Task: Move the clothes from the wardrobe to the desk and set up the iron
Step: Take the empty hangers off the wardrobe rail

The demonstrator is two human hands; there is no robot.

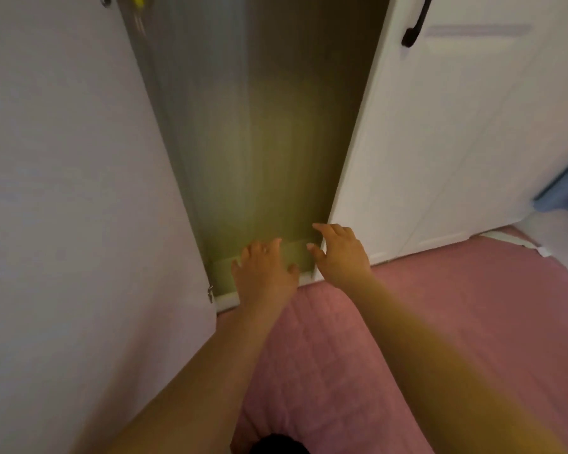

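A wardrobe [263, 132] stands open in front of me, its greenish inner compartment blurred by motion. No clothes or iron show in this view. My left hand [264, 271] reaches out low in front of the compartment's bottom edge, fingers spread and holding nothing. My right hand [340, 252] is beside it, near the lower corner of the right door, fingers loosely extended and empty. I cannot tell whether its fingertips touch the door edge.
The left wardrobe door [79, 191] is swung open, with a small hinge at its lower edge. The white right door [456, 126] carries a dark handle [415, 24]. A pink quilted cover [407, 322] lies below. Something blue [561, 188] shows at far right.
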